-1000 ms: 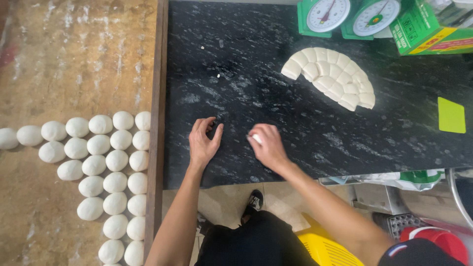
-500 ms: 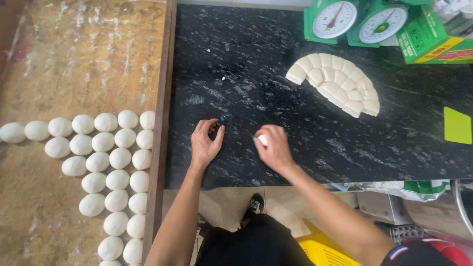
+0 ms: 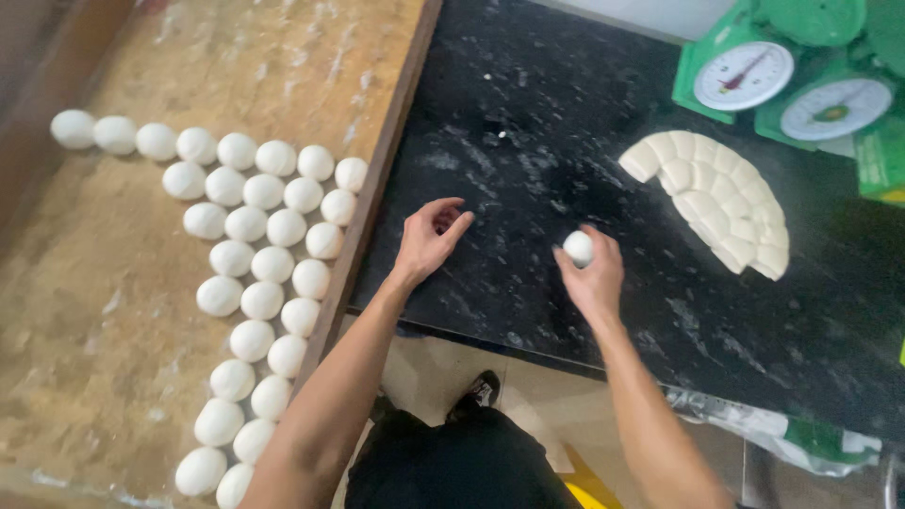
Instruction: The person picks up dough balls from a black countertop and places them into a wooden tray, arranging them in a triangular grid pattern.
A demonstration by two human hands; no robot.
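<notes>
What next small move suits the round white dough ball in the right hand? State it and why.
Probably carry the round white dough ball, pinched in the right hand, left to the rows of dough balls on the floured wooden board; the left hand is empty.

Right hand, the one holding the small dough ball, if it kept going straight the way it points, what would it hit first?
The right hand points up the black stone counter. Its line looks free as far as the picture shows, passing left of the scored dough slab.

**Dough Ball: Current Position**

You hold one small, round, smooth white dough ball (image 3: 578,248) in the fingertips of your right hand (image 3: 592,278). It is raised just above the black speckled desk (image 3: 528,141), clear of the surface.
</notes>
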